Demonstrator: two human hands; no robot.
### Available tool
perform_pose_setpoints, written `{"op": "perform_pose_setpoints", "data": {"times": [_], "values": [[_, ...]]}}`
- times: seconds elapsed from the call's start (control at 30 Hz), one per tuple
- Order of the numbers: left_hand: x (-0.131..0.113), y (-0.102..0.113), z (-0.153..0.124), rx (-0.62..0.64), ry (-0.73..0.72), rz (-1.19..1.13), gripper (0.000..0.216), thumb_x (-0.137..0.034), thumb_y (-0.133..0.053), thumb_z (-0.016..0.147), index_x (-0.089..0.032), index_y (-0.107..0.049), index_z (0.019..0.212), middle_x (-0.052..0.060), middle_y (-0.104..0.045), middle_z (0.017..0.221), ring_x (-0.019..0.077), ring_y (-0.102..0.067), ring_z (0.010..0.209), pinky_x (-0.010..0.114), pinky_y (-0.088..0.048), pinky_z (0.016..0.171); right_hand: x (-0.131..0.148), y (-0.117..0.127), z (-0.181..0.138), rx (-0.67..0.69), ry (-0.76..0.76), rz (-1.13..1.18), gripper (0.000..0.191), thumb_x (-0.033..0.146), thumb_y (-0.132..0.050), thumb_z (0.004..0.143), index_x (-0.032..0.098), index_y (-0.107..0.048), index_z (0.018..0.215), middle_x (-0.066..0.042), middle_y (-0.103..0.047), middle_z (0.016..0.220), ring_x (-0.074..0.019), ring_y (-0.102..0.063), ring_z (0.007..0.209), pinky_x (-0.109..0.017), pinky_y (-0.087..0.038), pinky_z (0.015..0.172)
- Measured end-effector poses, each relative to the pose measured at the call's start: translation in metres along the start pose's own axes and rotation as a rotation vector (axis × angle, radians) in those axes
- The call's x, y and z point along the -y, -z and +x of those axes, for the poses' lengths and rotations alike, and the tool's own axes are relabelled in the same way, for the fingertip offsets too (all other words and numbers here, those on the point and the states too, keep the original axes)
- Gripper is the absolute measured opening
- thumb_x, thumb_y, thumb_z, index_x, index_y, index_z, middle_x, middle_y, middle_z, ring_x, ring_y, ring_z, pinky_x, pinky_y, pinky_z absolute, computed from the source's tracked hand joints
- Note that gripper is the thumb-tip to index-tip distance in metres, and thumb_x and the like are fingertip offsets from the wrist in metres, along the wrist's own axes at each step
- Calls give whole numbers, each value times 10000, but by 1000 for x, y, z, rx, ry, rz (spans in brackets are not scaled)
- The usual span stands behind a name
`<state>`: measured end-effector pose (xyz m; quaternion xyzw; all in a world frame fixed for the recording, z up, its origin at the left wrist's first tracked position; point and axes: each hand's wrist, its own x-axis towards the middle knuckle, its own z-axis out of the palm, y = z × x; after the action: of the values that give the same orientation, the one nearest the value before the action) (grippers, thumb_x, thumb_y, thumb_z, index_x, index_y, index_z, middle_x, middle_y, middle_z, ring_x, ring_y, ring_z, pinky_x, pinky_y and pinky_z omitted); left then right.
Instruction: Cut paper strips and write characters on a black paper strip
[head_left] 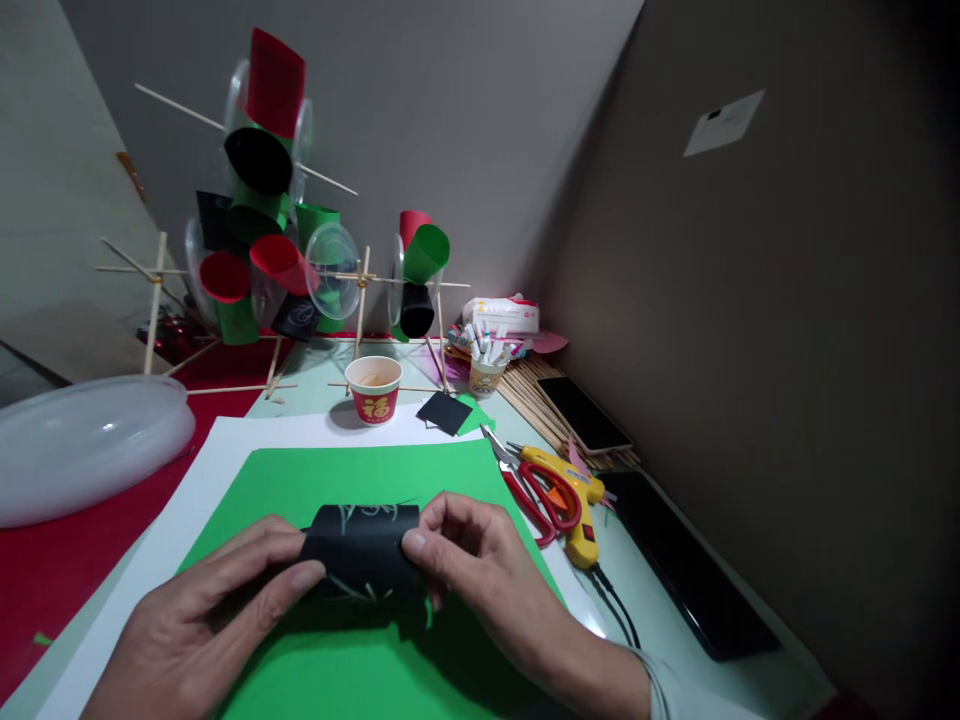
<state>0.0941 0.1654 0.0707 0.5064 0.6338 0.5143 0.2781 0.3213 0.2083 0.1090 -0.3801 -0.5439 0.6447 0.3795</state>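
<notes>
A rolled black paper tube (365, 548) with pale green scribbled marks lies sideways between my hands, above a green sheet (330, 670). My left hand (240, 590) pinches its left end between thumb and fingers. At the other end my right hand (480, 560) grips the tube, the thumb pressed on its outer side and the fingers curled behind. A thin green strip hangs below the tube near my right fingers. Beneath the green sheet lies a white sheet (229, 435). Red-handled scissors (536, 495) and a yellow glue gun (581, 500) rest to the right of my right hand.
A red-and-white paper cup (373, 390) stands beyond the sheets, with a black paper square (444, 412) beside it. Behind rises a stick frame (363, 300) with coloured paper tubes. Right are sticks (529, 400), a phone (583, 415) and a black slab (690, 570). A translucent balloon-like object (90, 450) lies left.
</notes>
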Motion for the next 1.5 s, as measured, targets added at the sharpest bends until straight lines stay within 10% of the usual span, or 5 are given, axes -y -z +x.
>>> {"op": "perform_pose_setpoints", "data": {"times": [0.33,0.53,1.07,1.5], "values": [[-12,-4,0,144,397,-192,573,-641,-891,526,-254,-730,917,-23,-580,554,101,-458,479,166,-349,413,-2,1,2,30,-28,89,486,599,-777,779,165,-561,753,55,-564,602,-58,-477,479,-199,-347,514],[-15,-6,2,249,364,-130,569,-730,-767,646,-209,-696,864,-66,-374,430,68,-328,413,159,-248,403,-4,2,3,31,-38,55,456,582,-753,814,167,-573,762,64,-560,558,-63,-469,469,-207,-346,527],[-23,-6,5,374,284,-96,520,-718,-660,748,-205,-642,663,-56,-385,414,68,-330,389,170,-251,398,-8,4,9,19,-83,7,434,571,-733,817,179,-551,778,83,-521,480,-53,-406,391,-176,-302,418],[-7,-13,7,504,207,-58,560,-770,-641,734,-212,-683,724,-27,-519,501,96,-412,427,205,-335,422,5,14,2,-91,410,-484,205,346,-637,975,168,-628,873,48,-551,648,-74,-477,490,-201,-363,510]]}}
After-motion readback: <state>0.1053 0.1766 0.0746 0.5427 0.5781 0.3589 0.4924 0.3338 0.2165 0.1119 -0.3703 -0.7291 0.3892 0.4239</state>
